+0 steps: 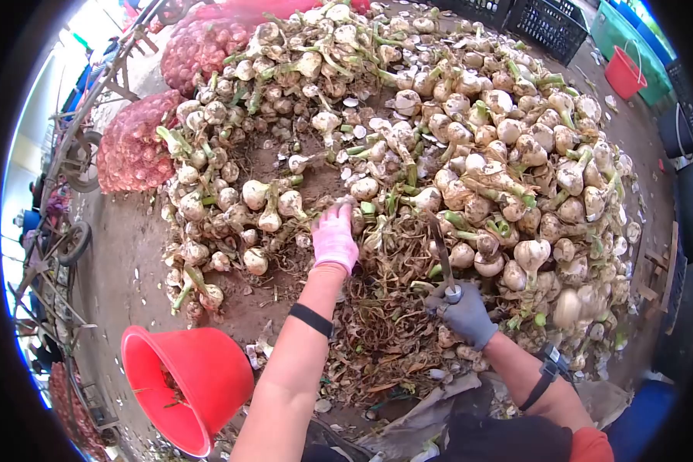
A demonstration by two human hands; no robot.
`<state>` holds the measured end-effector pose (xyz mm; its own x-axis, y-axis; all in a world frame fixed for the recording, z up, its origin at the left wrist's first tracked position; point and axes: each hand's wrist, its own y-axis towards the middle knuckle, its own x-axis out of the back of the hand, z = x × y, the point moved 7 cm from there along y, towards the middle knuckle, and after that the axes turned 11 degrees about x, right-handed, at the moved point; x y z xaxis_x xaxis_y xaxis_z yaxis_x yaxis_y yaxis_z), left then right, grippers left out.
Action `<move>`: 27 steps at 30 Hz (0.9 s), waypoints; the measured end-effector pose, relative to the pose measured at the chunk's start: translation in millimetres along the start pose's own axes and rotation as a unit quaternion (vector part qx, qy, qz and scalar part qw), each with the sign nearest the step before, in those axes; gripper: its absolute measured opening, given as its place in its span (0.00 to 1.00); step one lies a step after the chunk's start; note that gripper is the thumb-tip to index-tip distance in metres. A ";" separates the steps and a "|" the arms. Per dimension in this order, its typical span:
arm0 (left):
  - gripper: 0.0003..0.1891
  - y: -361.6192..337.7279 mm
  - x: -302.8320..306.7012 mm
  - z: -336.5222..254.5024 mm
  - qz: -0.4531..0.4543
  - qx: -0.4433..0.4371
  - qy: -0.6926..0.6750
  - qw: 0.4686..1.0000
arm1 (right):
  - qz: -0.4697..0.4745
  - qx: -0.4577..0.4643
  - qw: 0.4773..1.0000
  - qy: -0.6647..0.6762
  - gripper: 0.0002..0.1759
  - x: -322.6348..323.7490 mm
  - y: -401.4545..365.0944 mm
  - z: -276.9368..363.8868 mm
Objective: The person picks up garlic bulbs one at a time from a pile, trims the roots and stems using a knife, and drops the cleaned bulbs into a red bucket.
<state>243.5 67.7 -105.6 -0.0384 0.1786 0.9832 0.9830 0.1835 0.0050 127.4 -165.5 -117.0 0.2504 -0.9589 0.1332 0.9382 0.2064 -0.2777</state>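
My left hand (335, 237), in a pink glove, reaches palm down over the debris in the middle of the pile. Its fingers are stretched out, and nothing shows in them. Just beyond the fingertips lies a whitish bulb (364, 188), much like garlic. My right hand (463, 312), gloved in grey, is wrapped round the handle of a knife (442, 254). The long, narrow, dark blade points up and away from me, beside soil-stained bulbs (488, 263) with green stems. Cut stems and dry leaves (381, 331) are heaped between my hands.
A red bucket (223, 373) lies tilted at the lower left with some scraps inside. Red mesh bags (138, 142) full of bulbs and a metal cart (69, 200) stand on the left. Black crates (547, 29) and another red bucket (625, 73) are at the back right.
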 end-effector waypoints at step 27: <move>0.33 -152.9 101.7 -44.7 0.176 0.005 -0.588 0.789 | 0.087 0.360 0.865 -0.338 0.09 -30.2 -31.5 119.8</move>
<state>97.3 14.5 1.8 0.0918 0.9931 0.0731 0.9685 -0.0720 -0.2383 118.9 -119.7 1.8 0.2576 -0.6185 0.7424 0.7163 0.6378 0.2829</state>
